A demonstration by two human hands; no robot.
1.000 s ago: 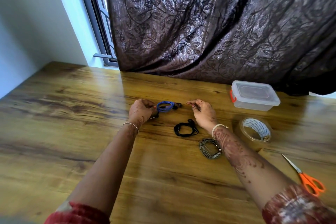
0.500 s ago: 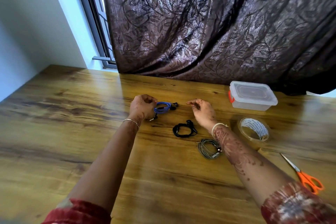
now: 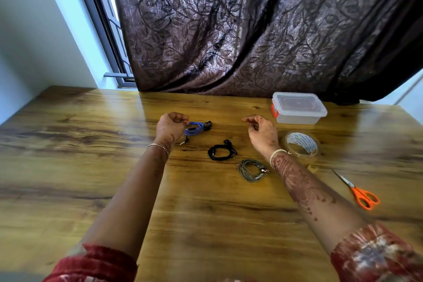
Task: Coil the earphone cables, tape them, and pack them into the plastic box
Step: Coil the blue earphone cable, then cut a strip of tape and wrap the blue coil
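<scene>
From my end, the left hand (image 3: 171, 127) curls over the near end of the blue earphone coil (image 3: 195, 128), so I cannot see where its fingertips sit on the cable. The right hand (image 3: 261, 133) shows a tiny reddish speck at its fingertips (too small for me to name). The print inside the tape roll (image 3: 301, 144) is unreadable, the plastic box (image 3: 297, 112) hides its inside behind a cloudy lid, and both sleeves (image 3: 96, 265) run off the bottom edge.

Glossy wood-grain table (image 3: 91, 144); clear, seemingly plastic box (image 3: 298, 111); sheeny patterned cloth curtain (image 3: 251, 30).
</scene>
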